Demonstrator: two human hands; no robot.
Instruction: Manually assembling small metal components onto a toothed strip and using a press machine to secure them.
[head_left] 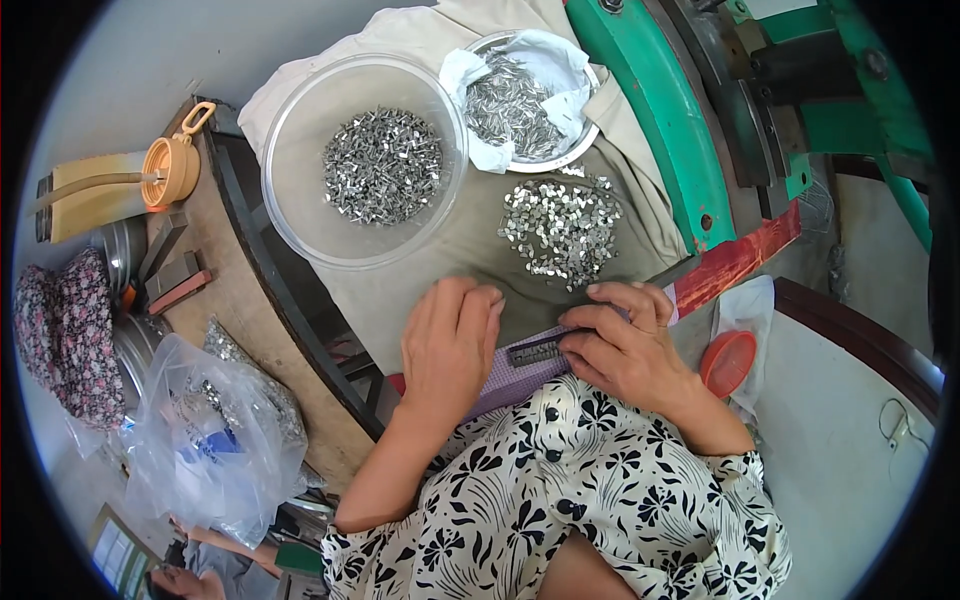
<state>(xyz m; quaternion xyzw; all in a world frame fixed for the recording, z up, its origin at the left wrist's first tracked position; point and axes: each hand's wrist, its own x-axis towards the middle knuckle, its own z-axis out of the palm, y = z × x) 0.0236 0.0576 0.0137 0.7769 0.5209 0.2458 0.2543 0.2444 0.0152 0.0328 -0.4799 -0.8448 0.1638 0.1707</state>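
Note:
Close to my body, my right hand (628, 345) grips the end of a short dark bar (537, 353) with a row of fine teeth or slots. To the left of the bar is my left hand (450, 340), its fingers curled together. Whatever sits between those fingertips, if anything, is hidden. Just beyond both hands, a loose pile of small flat shiny metal pieces (562, 228) lies on the grey-green cloth (470, 262). A purple checked cloth (500, 388) shows beneath the bar.
A translucent plastic tub (285, 200) holds many small metal pieces. Beside it stands a metal bowl (592, 135), plastic-lined, with thin metal pins. A green machine (665, 120) borders the right. At left are an orange lid (172, 170) and a clear bag (165, 430). Another person (215, 570) sits lower left.

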